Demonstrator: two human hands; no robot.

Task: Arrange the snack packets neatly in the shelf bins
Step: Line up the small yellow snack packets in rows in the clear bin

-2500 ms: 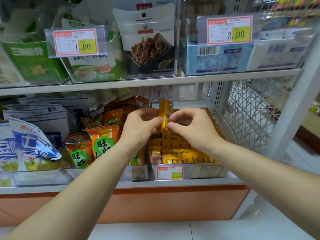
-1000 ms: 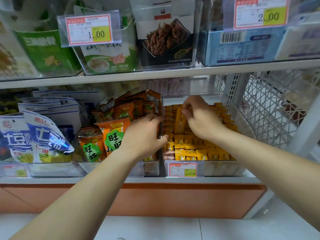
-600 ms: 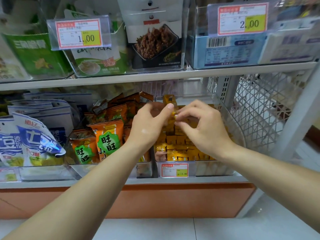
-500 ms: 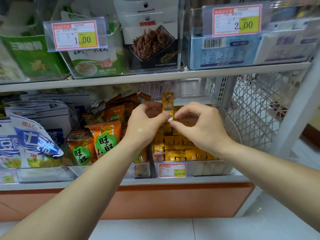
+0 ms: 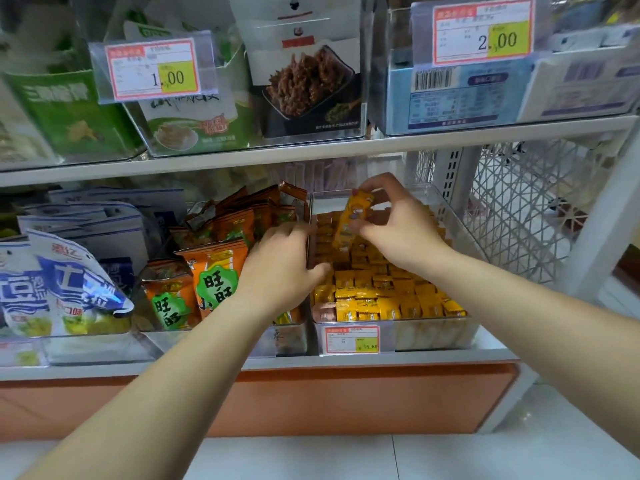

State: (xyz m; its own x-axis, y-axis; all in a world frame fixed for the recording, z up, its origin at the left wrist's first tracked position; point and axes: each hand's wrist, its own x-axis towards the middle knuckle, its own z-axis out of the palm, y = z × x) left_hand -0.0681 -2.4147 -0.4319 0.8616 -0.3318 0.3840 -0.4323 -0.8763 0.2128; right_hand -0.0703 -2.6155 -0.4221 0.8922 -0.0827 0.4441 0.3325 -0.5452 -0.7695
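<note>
— Which packet is being handled?

— A long yellow packet (image 5: 349, 220). The right hand (image 5: 398, 230) pinches it between thumb and fingertips at its top and lower edge, tilted, above the back of the clear bin (image 5: 433, 332).

— And what's in that bin?

— Rows of small yellow packets (image 5: 381, 296), packed close, filling it to the front wall. A price tag (image 5: 351, 338) sits on that wall at six o'clock from the raised packet.

— The left hand?

— The left hand (image 5: 277, 271) is at eight o'clock from the packet, right at the wall between two bins, thumb out towards the yellow rows. Its fingers are blurred, so I cannot tell whether they grip the wall or only rest there.

— What's next door?

— At nine o'clock of the yellow bin stand orange packets (image 5: 211, 271) with green labels, upright and leaning. Further round at nine o'clock, blue-and-white bags (image 5: 69, 289). At three o'clock, a white mesh panel (image 5: 519, 209) closes the shelf (image 5: 104, 370) end.
</note>
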